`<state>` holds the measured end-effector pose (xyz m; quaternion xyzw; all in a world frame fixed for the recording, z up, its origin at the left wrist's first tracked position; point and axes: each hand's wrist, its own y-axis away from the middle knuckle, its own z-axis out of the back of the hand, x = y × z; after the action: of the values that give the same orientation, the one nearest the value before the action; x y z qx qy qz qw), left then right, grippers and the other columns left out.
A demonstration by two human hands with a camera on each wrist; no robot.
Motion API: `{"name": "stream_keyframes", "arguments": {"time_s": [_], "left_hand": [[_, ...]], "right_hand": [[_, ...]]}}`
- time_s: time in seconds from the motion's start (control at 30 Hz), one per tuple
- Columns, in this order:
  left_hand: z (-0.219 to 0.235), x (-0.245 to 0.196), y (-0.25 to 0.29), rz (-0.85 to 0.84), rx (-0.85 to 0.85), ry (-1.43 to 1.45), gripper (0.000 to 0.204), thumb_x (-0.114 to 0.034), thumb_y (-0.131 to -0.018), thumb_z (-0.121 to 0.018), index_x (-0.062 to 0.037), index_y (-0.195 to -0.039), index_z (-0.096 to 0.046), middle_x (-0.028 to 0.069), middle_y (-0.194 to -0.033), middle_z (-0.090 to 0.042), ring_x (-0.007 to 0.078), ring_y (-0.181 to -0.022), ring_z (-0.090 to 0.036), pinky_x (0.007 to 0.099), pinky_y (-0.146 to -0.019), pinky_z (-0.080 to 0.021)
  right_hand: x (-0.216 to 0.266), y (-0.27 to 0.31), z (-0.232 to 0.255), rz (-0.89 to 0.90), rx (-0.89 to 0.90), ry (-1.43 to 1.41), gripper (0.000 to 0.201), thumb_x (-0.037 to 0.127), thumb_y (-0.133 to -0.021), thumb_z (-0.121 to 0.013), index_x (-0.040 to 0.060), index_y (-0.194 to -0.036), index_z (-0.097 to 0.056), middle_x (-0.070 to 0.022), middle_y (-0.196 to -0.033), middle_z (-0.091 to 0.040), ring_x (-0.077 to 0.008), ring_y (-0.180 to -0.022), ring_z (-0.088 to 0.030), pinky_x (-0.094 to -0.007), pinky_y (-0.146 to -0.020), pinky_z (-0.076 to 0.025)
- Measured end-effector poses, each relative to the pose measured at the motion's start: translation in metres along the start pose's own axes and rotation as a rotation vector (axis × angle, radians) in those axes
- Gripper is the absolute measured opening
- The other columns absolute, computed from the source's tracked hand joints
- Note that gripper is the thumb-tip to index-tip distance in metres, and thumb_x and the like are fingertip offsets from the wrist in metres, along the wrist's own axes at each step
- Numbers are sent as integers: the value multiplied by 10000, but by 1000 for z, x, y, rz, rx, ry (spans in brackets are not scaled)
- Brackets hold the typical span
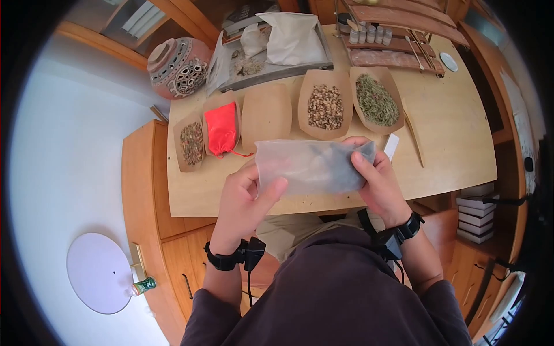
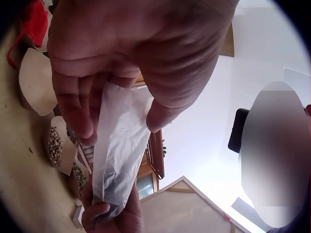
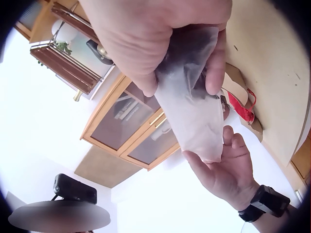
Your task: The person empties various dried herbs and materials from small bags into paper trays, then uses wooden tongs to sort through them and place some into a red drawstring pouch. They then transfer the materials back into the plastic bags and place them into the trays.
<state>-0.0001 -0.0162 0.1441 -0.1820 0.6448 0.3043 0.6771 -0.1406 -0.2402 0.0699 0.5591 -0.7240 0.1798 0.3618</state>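
Observation:
Both hands hold a frosted translucent plastic bag (image 1: 291,167) lengthwise over the table's front edge. My left hand (image 1: 243,199) pinches its pale, flat end, thumb on the near face. At the other end, my right hand (image 1: 382,185) grips the bag with the thumb on top and fingers behind. Something dark, seen only through the plastic, fills the right half of the bag; its kind is hidden. In the right wrist view the dark part (image 3: 192,53) lies between thumb and fingers, and the left hand (image 3: 231,165) holds the far end.
Beyond the bag, paper trays hold dried herbs (image 1: 191,143), a red drawstring pouch (image 1: 222,128), brown pieces (image 1: 326,107) and green stems (image 1: 376,99); one tray (image 1: 266,112) is bare. Behind stand a patterned pot (image 1: 179,68), a grey tray (image 1: 277,74) and a wooden rack (image 1: 392,59) with small jars.

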Motion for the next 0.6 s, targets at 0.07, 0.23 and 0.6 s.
{"name": "stream_keyframes", "arguments": {"time_s": [0.07, 0.23, 0.6], "left_hand": [[3, 7, -1, -32, -14, 49, 314, -106, -1022, -691, 22, -1308, -676, 77, -1229, -675, 133, -1044, -646, 287, -908, -514], [3, 42, -10, -166, -276, 39, 309, -91, -1023, -693, 12, -1313, -668, 25, -1046, -668, 59, -835, -598, 226, -720, -499], [7, 132, -37, -160, -507, -131, 259, -39, -953, -737, -46, -1209, -701, 1, -881, -635, 53, -593, -547, 218, -563, -454]], "right_hand": [[4, -4, 3, -8, -23, 40, 287, 259, -1058, -674, 80, -1278, -630, -44, -1135, -701, -151, -990, -721, -368, -691, -660], [29, -21, -2, 63, -148, 192, 279, 257, -1049, -688, 79, -1257, -636, -45, -1124, -703, -145, -965, -720, -337, -677, -648], [72, -121, -45, 31, -11, 826, 397, 359, -985, -749, 23, -1184, -678, -73, -1066, -724, -158, -905, -716, -291, -612, -609]]}}
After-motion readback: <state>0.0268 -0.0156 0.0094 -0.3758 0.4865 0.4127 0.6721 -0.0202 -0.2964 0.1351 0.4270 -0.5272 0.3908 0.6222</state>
